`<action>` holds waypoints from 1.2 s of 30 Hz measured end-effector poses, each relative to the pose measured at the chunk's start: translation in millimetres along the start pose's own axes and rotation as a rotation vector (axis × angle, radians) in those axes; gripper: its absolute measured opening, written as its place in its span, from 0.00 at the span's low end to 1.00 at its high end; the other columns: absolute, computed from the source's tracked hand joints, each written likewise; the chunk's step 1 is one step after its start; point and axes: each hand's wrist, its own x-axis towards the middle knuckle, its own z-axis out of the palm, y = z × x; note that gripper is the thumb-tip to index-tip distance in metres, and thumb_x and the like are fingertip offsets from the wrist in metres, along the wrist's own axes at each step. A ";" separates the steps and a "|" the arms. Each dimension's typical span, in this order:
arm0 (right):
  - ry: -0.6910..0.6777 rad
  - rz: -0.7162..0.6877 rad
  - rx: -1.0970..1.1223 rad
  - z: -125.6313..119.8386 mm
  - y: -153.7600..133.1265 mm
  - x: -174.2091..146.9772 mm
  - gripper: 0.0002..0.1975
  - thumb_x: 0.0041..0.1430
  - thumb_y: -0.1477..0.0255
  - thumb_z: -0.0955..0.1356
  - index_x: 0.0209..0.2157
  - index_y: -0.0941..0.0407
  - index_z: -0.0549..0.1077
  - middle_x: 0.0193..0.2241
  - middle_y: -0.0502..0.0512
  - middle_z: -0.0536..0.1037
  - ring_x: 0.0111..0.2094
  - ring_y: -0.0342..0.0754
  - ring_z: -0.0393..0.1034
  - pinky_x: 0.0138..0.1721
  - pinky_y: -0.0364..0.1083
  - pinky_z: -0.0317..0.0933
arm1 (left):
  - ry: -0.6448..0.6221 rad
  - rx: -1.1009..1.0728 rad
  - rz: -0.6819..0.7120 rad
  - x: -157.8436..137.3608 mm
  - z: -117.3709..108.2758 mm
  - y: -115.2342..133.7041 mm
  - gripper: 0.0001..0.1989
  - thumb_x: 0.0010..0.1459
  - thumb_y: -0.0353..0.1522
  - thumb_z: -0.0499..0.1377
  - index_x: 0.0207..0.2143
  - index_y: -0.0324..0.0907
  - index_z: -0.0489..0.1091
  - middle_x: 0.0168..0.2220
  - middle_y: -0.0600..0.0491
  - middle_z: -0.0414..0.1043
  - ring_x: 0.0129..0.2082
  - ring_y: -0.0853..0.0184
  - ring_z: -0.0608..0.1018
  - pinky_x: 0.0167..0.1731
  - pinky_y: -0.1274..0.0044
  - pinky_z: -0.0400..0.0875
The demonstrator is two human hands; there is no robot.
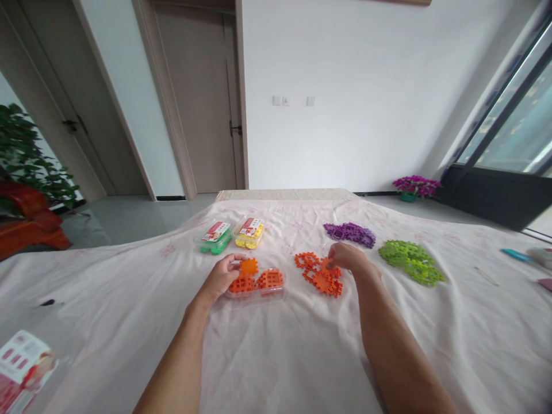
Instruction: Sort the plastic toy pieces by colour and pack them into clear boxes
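Note:
My left hand (pixel 225 275) pinches a flat orange notched-edge building piece (pixel 249 265) just above a clear plastic box (pixel 259 294). Inside that box lie two groups of orange pieces, a left stack (pixel 242 283) and a right stack (pixel 270 279). To the right, loose orange pieces (pixel 323 282) are spread on the cloth, some solid and some with open frames. My right hand (pixel 345 256) reaches down onto the far right of this pile, its fingers closed at an orange piece (pixel 330 268). The fingertips are partly hidden by the hand.
Behind the box stand labelled clear boxes of green pieces (pixel 217 237) and yellow pieces (pixel 249 233). Purple pieces (pixel 350 233) and lime-green pieces (pixel 411 261) lie heaped at the right. A labelled transparent lid (pixel 26 362) rests at the near left on the pale tablecloth (pixel 276 356).

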 end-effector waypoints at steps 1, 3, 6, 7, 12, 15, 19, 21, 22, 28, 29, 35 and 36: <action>0.008 -0.015 0.015 0.3 2.5 0.9 0.15 0.41 0.67 0.74 0.35 0.52 0.79 0.34 0.51 0.80 0.37 0.49 0.73 0.33 0.43 0.59 | 0.002 0.002 0.001 0.1 0.0 0.0 0.26 0.43 0.24 0.55 0.49 0.40 0.67 0.39 0.50 0.78 0.37 0.64 0.81 0.37 0.74 0.74; 0.023 -0.052 0.047 0.3 6.9 2.4 0.11 0.43 0.67 0.73 0.32 0.53 0.79 0.30 0.51 0.80 0.34 0.48 0.73 0.31 0.42 0.57 | 0.007 0.002 0.003 0.0 0.1 -0.2 0.26 0.43 0.24 0.55 0.48 0.39 0.68 0.39 0.50 0.78 0.38 0.64 0.81 0.37 0.75 0.74; 0.082 -0.087 0.093 -3.8 8.6 1.3 0.07 0.46 0.67 0.71 0.29 0.54 0.79 0.27 0.52 0.79 0.31 0.47 0.72 0.29 0.42 0.55 | 0.006 -0.009 0.001 -0.2 -0.1 -0.9 0.26 0.43 0.24 0.55 0.48 0.40 0.68 0.39 0.50 0.78 0.38 0.64 0.81 0.36 0.75 0.74; 0.123 -0.083 0.105 -6.4 7.3 -0.1 0.07 0.46 0.67 0.71 0.28 0.54 0.79 0.27 0.53 0.79 0.30 0.47 0.72 0.29 0.42 0.55 | 0.005 -0.013 -0.001 -0.3 -0.2 -1.1 0.26 0.43 0.24 0.55 0.48 0.40 0.68 0.39 0.50 0.78 0.37 0.64 0.81 0.36 0.75 0.74; 0.324 -0.146 0.301 -19.2 -16.2 -11.1 0.10 0.50 0.65 0.69 0.31 0.55 0.79 0.28 0.53 0.79 0.30 0.46 0.71 0.30 0.42 0.57 | 0.010 -0.019 -0.021 -0.7 0.5 0.3 0.27 0.42 0.23 0.55 0.48 0.40 0.67 0.37 0.51 0.78 0.35 0.65 0.80 0.33 0.76 0.73; 0.292 -0.331 0.502 -16.7 -45.0 -19.7 0.12 0.52 0.64 0.68 0.32 0.56 0.79 0.27 0.52 0.79 0.30 0.46 0.71 0.30 0.41 0.58 | 0.018 -0.006 -0.030 -1.4 1.5 1.7 0.26 0.43 0.24 0.56 0.48 0.39 0.67 0.36 0.51 0.78 0.31 0.67 0.80 0.31 0.77 0.72; 0.141 -0.485 0.626 0.5 -88.2 -31.4 0.12 0.53 0.65 0.67 0.33 0.57 0.78 0.26 0.51 0.79 0.28 0.44 0.70 0.28 0.40 0.58 | 0.026 -0.003 -0.030 -1.7 2.0 2.0 0.26 0.43 0.25 0.58 0.48 0.39 0.67 0.34 0.52 0.77 0.29 0.68 0.78 0.30 0.78 0.71; 0.068 -0.528 0.614 9.8 -105.1 -36.2 0.10 0.52 0.68 0.67 0.32 0.57 0.78 0.26 0.50 0.78 0.27 0.43 0.70 0.28 0.40 0.58 | 0.028 -0.007 -0.029 -1.6 1.9 1.9 0.25 0.43 0.25 0.58 0.48 0.39 0.67 0.33 0.53 0.76 0.29 0.68 0.78 0.30 0.78 0.71; 0.042 -0.543 0.598 13.6 -111.5 -38.2 0.09 0.52 0.69 0.67 0.31 0.57 0.78 0.26 0.50 0.79 0.28 0.43 0.70 0.29 0.40 0.58 | 0.026 -0.012 -0.028 -1.7 1.8 2.0 0.25 0.43 0.25 0.59 0.48 0.40 0.67 0.33 0.53 0.76 0.29 0.68 0.79 0.31 0.78 0.71; -0.006 -0.544 0.431 22.5 -127.1 -47.1 0.07 0.53 0.70 0.68 0.31 0.54 0.79 0.28 0.50 0.80 0.29 0.44 0.71 0.30 0.40 0.58 | 0.022 -0.020 -0.038 -1.8 1.5 2.3 0.25 0.43 0.26 0.60 0.48 0.39 0.68 0.34 0.52 0.77 0.31 0.67 0.79 0.31 0.78 0.72; 0.005 -0.535 0.397 22.6 -127.7 -48.3 0.07 0.53 0.70 0.68 0.31 0.54 0.79 0.28 0.50 0.80 0.29 0.44 0.71 0.30 0.40 0.58 | 0.021 -0.019 -0.037 -1.7 1.3 2.0 0.25 0.43 0.26 0.60 0.48 0.39 0.68 0.34 0.51 0.77 0.31 0.66 0.79 0.31 0.77 0.72; 0.100 -0.533 0.215 25.1 -131.2 -52.1 0.07 0.55 0.70 0.68 0.33 0.52 0.80 0.33 0.52 0.80 0.34 0.46 0.73 0.32 0.41 0.57 | 0.038 0.010 -0.033 -1.0 0.4 1.0 0.24 0.44 0.28 0.62 0.48 0.40 0.69 0.35 0.51 0.77 0.30 0.66 0.79 0.29 0.78 0.71; 0.115 -0.539 0.199 26.0 -131.6 -51.8 0.07 0.55 0.70 0.68 0.34 0.52 0.80 0.34 0.52 0.80 0.35 0.47 0.73 0.33 0.41 0.57 | 0.043 0.015 -0.033 -0.9 0.3 0.9 0.24 0.44 0.28 0.62 0.48 0.40 0.69 0.35 0.51 0.77 0.30 0.66 0.79 0.29 0.78 0.71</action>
